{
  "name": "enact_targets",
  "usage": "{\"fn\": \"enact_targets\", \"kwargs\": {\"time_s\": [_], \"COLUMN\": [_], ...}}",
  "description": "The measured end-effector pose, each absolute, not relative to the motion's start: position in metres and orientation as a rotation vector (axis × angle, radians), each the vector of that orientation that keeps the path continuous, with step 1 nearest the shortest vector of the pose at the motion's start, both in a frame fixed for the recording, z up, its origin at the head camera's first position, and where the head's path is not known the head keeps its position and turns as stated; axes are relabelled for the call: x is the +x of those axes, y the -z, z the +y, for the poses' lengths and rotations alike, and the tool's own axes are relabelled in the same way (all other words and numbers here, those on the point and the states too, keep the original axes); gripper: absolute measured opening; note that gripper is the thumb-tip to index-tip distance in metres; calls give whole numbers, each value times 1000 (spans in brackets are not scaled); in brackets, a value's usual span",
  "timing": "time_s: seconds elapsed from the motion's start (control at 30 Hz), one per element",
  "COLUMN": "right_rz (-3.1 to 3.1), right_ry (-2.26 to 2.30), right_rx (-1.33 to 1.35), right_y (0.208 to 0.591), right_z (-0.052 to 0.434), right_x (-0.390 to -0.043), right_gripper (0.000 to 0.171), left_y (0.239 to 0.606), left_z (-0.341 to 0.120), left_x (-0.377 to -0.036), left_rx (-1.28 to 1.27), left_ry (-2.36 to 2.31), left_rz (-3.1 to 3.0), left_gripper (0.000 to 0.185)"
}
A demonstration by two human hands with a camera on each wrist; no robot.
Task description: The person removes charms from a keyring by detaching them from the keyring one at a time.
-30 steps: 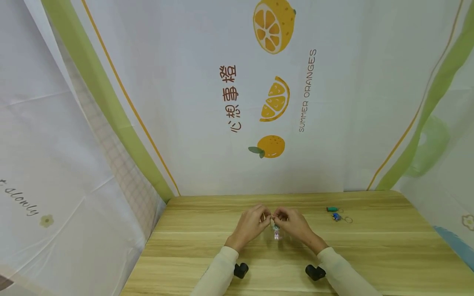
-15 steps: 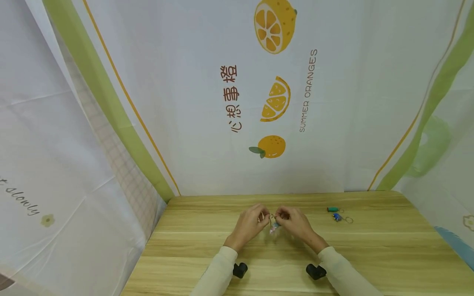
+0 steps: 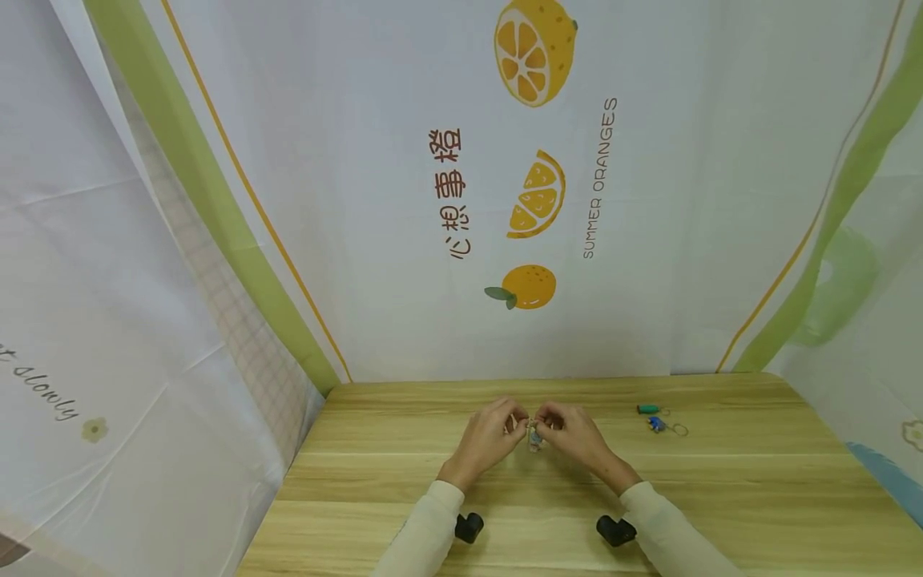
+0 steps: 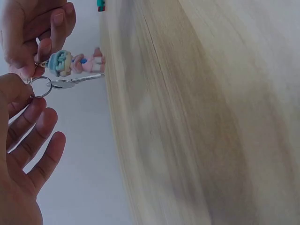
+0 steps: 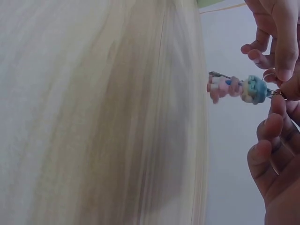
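Above the table, my left hand (image 3: 489,439) pinches a metal key ring (image 4: 42,87) between thumb and forefinger. From that ring hangs a slim silver piece (image 4: 70,83), perhaps a key; its kind is unclear. Close beside, my right hand (image 3: 574,439) pinches the small clasp (image 4: 43,64) at the top of a figurine charm (image 5: 239,88). The figurine has a teal hat and a pink and white body, and it dangles below the fingertips. The ring and clasp nearly meet; whether they are linked is hidden by the fingers.
At the right rear of the wooden table (image 3: 721,497) lie a green charm (image 3: 647,409) and a blue charm (image 3: 655,424) with a metal ring. Black wrist mounts (image 3: 469,528) sit at both sleeves. A printed curtain (image 3: 389,320) hangs behind the table.
The figurine swung left and up half a second ago, and now hangs more upright between the hands. Both hands stay nearly in place.
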State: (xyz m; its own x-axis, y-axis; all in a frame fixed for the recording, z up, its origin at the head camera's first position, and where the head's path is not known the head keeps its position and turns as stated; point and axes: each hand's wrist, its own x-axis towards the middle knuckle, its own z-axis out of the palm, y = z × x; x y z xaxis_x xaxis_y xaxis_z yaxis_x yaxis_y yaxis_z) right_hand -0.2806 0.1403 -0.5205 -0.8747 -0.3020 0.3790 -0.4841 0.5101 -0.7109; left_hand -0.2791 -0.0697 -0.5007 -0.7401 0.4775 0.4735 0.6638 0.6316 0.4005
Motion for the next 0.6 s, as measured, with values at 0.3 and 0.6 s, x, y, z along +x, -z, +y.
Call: {"fn": "enact_targets", "kwargs": {"time_s": [0.3, 0.6], "right_rz": [-2589, -2618], "right_ry": [-1296, -1268], "right_rx": [691, 709], "right_y": [520, 518], "right_z": [140, 141], "right_x": [-280, -280], "right_gripper": [8, 9], "left_y": [501, 501], "left_z": [-65, -64], "left_x": [-278, -278], "left_rx": [-912, -936], "left_ry": [790, 778], "left_rz": [-2553, -2526], "left_gripper": [4, 5]}}
